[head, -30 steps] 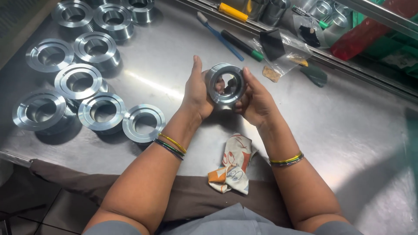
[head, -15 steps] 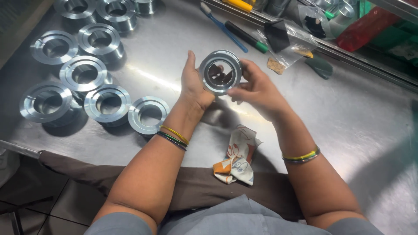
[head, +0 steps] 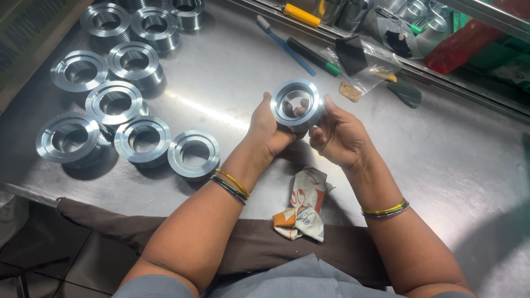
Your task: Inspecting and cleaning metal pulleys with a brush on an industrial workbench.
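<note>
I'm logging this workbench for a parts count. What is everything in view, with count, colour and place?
Held metal ring: one, silver, raised above the table between both hands.
Metal rings on table: at least nine, silver, grouped at the left; the top ones are cut off by the frame.
Rag: one, white with orange print, crumpled near the front edge.
Toothbrush: one, blue, at the back.
Pen: one, dark with green end, beside the toothbrush.
Plastic bag: one, clear, dark item inside, back right.
Table: one, steel grey.
Bangles: yellow and dark, on both wrists.
Left hand: grips the ring's left side.
Right hand: grips its right side.
</note>
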